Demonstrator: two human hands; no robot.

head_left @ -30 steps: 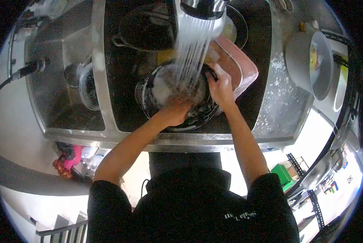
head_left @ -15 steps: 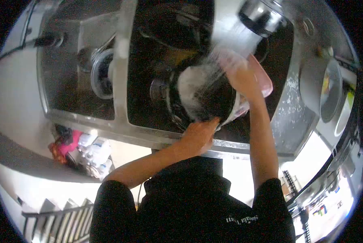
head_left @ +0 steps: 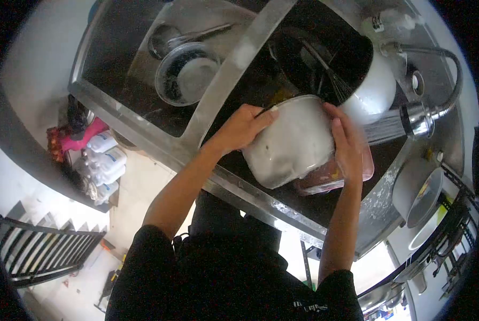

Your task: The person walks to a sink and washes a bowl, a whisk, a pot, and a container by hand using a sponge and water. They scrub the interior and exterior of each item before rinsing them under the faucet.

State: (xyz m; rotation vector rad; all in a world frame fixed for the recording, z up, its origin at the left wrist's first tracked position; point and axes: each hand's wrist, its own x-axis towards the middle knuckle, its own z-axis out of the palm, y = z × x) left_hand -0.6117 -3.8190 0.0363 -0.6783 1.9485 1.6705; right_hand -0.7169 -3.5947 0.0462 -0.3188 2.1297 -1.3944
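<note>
Both hands hold a light metal pot [head_left: 293, 144], tipped so its outer side and base show, over the right sink basin. My left hand [head_left: 245, 127] grips the rim at its left, thumb on the outside. Against the pot's right side lies my right hand [head_left: 348, 142], fingers pressed on the wall. From the spray head [head_left: 418, 120] at the right, water runs toward that hand. Below the pot and partly hidden by it sits a pink tray [head_left: 330, 176]. Behind stands a large white pot [head_left: 376, 88] with a whisk [head_left: 330, 72] in it.
In the left basin are a round bowl [head_left: 188, 75] and a ladle [head_left: 167, 40]. A metal divider [head_left: 234, 67] separates the basins. At the right stands a grey pot [head_left: 416, 192]. White jugs [head_left: 108, 166] are on the floor at the left.
The pot has been lifted and tipped, its outside now showing. My right hand has left the pink tray and lies on the pot. The view has turned, and the spray head appears farther right.
</note>
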